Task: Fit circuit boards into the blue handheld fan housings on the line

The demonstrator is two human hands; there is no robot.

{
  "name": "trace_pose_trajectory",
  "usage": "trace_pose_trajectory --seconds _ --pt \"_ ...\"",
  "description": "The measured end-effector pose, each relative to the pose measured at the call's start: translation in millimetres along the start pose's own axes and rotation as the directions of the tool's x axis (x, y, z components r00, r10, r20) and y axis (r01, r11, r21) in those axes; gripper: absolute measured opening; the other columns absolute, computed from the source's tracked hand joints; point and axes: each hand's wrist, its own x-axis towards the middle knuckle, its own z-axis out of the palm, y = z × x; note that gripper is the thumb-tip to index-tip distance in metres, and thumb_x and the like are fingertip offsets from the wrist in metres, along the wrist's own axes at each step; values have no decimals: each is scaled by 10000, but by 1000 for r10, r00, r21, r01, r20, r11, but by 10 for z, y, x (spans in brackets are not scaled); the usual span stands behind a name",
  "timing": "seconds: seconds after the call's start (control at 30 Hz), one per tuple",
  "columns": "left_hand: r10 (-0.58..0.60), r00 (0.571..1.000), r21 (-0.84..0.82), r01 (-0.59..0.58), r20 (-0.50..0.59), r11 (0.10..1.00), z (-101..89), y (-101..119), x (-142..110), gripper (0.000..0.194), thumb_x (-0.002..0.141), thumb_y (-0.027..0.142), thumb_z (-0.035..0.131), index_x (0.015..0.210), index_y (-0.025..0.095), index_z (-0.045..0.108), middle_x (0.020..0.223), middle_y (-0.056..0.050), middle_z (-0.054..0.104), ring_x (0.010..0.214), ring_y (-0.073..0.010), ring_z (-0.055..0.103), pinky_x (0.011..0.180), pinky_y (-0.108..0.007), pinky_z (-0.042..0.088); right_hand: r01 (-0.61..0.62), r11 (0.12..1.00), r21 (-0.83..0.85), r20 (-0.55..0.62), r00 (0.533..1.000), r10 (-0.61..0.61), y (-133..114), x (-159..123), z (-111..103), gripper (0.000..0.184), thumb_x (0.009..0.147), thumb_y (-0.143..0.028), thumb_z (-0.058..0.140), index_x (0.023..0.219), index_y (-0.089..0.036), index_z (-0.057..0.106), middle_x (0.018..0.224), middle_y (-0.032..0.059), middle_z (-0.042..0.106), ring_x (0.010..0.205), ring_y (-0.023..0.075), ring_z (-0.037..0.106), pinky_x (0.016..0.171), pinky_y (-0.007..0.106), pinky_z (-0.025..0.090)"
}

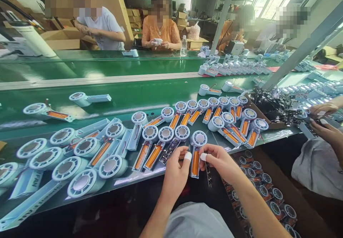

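A pale blue handheld fan (199,138) lies at the table's front edge between my hands, with an orange battery (195,165) showing in its open handle. My right hand (221,162) is closed, its fingers at the fan's right side. From its grip a narrow dark circuit board (208,176) hangs down. On the left of the handle, my left hand (177,172) has thumb and fingers pressed together; what they pinch, if anything, is hidden. White covers sit on both thumbs. Beside my left hand, another fan (182,133) has a circuit board (170,150) in its handle.
Several fans (80,182) crowd the table to the left, and more stand in rows to the right. A cardboard box (277,125) of circuit boards is at the right, near a co-worker's hands (324,114). Below lies a box of fans (264,188). People sit across the green belt (139,93).
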Motion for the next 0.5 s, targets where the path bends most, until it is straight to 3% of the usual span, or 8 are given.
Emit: trace_pose_trajectory --seconds 0.07,0.17,0.27,0.33,0.37,0.43,0.5 --pt "-19 998 26 17 56 1000 3 -3 35 461 862 452 587 1184 124 608 1096 -158 705 991 -296 665 879 -422 526 19 998 53 44 999 -21 -6 -29 9 80 796 -259 616 808 -182 601 631 -15 634 595 136 600 637 263 482" --pt "-28 970 -22 34 241 999 -23 46 49 434 852 509 618 1053 131 693 965 -122 740 892 -282 684 841 -400 528 88 989 122 107 989 -102 -6 -75 3 87 791 -250 658 789 -171 622 657 -19 614 598 114 582 643 246 459" --pt "-61 878 -151 150 475 977 -53 101 32 468 810 566 678 989 136 715 928 -101 758 851 -262 706 800 -365 544 111 970 215 170 974 -149 10 -108 -34 104 785 -254 698 773 -170 637 675 -25 590 561 95 540 600 236 430" --pt "-93 822 -264 284 562 922 -50 113 14 484 752 536 765 1015 135 699 955 -99 760 881 -257 713 832 -357 540 111 957 269 200 965 -168 14 -128 -66 112 779 -256 715 761 -174 641 686 -25 582 561 92 514 580 232 416" --pt "-100 817 -320 331 568 888 -39 110 5 483 736 510 792 1027 139 687 982 -101 759 914 -259 713 857 -359 535 112 955 275 204 964 -172 8 -140 -80 115 781 -258 720 758 -176 643 699 -21 585 583 98 516 590 234 420" --pt "-81 868 -401 307 489 863 -9 96 -4 447 742 456 802 1039 153 662 1044 -100 750 981 -264 703 906 -372 524 123 969 213 181 970 -163 -25 -168 -102 105 794 -258 725 776 -178 658 751 -7 608 665 115 537 651 243 441" --pt "-24 932 -412 183 362 893 23 76 0 364 793 409 758 1041 174 634 1113 -98 733 1048 -268 681 951 -388 508 122 990 75 130 983 -131 -80 -201 -107 78 815 -246 722 822 -180 681 810 5 634 752 130 553 721 250 448"
